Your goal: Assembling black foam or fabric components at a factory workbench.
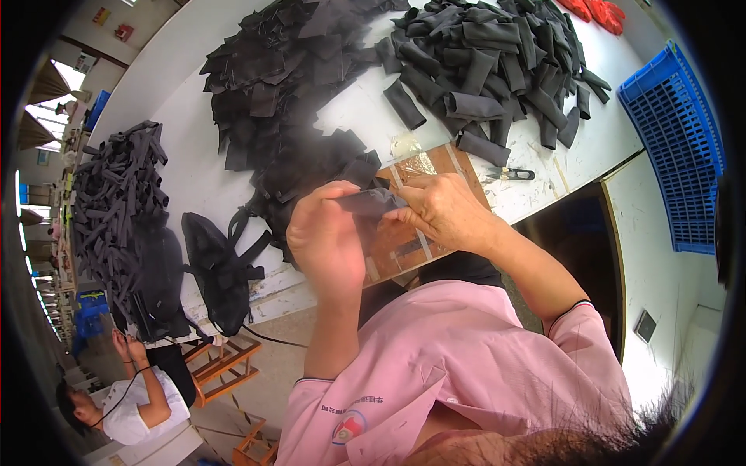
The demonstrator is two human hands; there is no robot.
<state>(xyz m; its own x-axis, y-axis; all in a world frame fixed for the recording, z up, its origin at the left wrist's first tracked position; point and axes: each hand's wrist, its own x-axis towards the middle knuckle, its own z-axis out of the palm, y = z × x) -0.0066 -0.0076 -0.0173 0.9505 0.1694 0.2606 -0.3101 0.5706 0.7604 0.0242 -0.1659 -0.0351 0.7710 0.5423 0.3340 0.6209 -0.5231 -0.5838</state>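
Note:
Both hands meet over a brown board point(460, 165) at the table's near edge. Between them is a small piece of black fabric point(365, 203), partly hidden by the fingers. My left hand point(326, 237) is closed on its left end, thumb and fingers around the cloth. On the other end, my right hand point(441, 208) pinches the edge with bent fingers. A heap of flat black fabric pieces point(272, 66) spreads from behind my left hand to the far side. Beyond my right hand lies a pile of black fabric tubes point(497, 66).
Thread snips point(510, 174) lie right of the board. A blue plastic crate point(674, 147) stands at the right, red gloves point(597, 11) far right. Left are narrow dark strips point(116, 210) and a black strapped bag point(216, 268). A person point(140, 400) sits lower left, near a wooden stool point(221, 371).

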